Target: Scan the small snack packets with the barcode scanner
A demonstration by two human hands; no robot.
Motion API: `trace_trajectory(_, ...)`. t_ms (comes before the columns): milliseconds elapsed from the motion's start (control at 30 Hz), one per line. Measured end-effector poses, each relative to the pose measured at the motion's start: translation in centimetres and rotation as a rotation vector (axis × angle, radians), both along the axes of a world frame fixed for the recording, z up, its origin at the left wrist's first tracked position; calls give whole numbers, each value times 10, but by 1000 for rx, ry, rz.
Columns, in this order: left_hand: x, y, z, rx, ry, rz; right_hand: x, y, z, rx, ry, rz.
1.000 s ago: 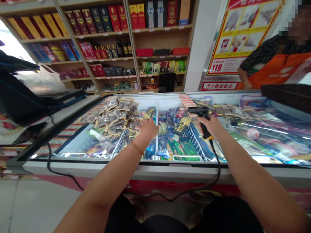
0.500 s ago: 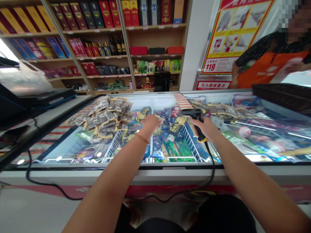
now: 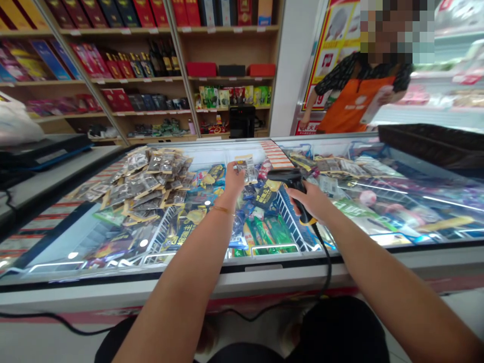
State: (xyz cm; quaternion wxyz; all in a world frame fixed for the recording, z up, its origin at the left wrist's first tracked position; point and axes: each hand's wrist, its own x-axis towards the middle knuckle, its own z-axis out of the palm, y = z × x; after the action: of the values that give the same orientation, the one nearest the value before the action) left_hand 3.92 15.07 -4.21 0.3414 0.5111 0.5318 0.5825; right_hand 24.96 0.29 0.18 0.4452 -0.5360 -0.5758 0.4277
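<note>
My left hand point(image 3: 235, 177) grips a small clear-and-tan packet point(image 3: 249, 170) by its left side, above the glass lid of the chest freezer. In my right hand point(image 3: 308, 197) is a black and yellow barcode scanner point(image 3: 289, 177), my fingers wrapped round its handle. The scanner's head points left, toward the packet. To the left, a heap of similar packets point(image 3: 145, 174) with dark contents lies on the glass. Under the lid, white wire baskets point(image 3: 289, 217) hold colourful wrapped goods.
A person in an orange apron point(image 3: 350, 103) stands behind the freezer at right. More packets point(image 3: 336, 165) lie on the right of the glass, near a dark tray point(image 3: 434, 143). The scanner's cord point(image 3: 328, 257) hangs over the front edge. Stocked shelves point(image 3: 227, 78) line the back.
My left hand has lifted and turned the packet, so its face shows more. The scanner stays in my right hand. The person in the apron appears further left as my view swung right.
</note>
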Motion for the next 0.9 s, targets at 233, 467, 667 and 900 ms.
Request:
trace_trajectory(233,1,3,-1,-23,14,47,-3,-4,0,-3,-110,42)
trace_trajectory(467,0,-1,1,-35,27,50,-3,-5,1,6,-113,42)
trace_trajectory(667,2,-6,5,-19,32,71,-1,-5,0,27,-94,58)
trace_trajectory(900,-1,-7,5,8,5,61,-1,-6,-1,32,-76,52)
